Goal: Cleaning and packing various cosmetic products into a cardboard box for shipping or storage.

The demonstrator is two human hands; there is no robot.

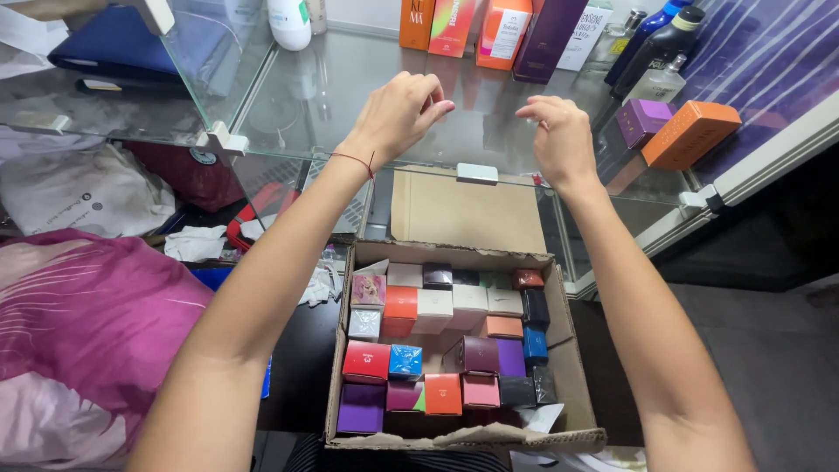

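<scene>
A cardboard box (577, 367) sits low in the view, its flaps open, packed with small cartons in rows: red (367, 361), blue (405, 360), purple (361, 408), orange (443, 393), cream (434, 308), pink (368, 289) and dark ones. Beyond the cardboard box, a flat brown card sheet (463, 214) lies under the glass shelf (350, 87).

Both hands are raised over the glass shelf, above the far edge of the cardboard box. The left hand (398, 114) has its fingers curled in with thumb and fingertips pinched together; whether anything small is held there cannot be told. The right hand (559, 135) is loosely curled, knuckles up, and appears to hold nothing. The two hands are apart, with a white shelf clip (477, 173) below the gap between them.

At the back of the glass shelf stand tall orange boxes (454, 24), a purple box (551, 35) and dark bottles (664, 44). Right of the hands lie a small purple carton (644, 121) and an orange carton (690, 133). A white bottle (290, 22) stands at the shelf's back left.

Left of the cardboard box lies magenta cloth (87, 323), with white bags (79, 197) behind it. Right of it is grey floor (769, 350).
</scene>
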